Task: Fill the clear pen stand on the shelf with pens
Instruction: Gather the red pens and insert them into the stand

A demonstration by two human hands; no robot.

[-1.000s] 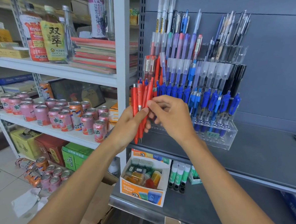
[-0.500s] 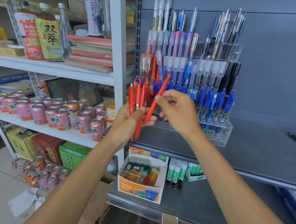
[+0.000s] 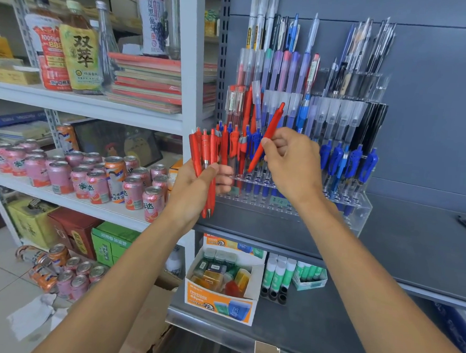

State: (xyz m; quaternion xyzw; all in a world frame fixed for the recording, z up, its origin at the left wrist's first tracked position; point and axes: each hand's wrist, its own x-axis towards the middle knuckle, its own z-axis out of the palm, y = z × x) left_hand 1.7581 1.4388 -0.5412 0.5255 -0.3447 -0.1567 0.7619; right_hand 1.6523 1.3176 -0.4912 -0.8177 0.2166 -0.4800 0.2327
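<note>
Before tiered clear pen stand, right hand pinches tilted red pen; left hand grips red bunch

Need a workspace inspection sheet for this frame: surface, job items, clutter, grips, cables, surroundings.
Surface: dark grey metal shelf, carrying the stand.
Job's things: clear acrylic tiered pen stand, mostly stocked with red, blue, purple and black pens; bundle of red plastic pens; single red pen, tilted, tip down towards the stand's front rows.
Clutter: orange-and-white cardboard box and green-and-white glue sticks on the lower shelf.
Grips: left hand holds the bundle; right hand pinches the single red pen.
Cables: nothing seen.
Surroundings: white metal rack with pink drink cans, stacked notebooks.
</note>
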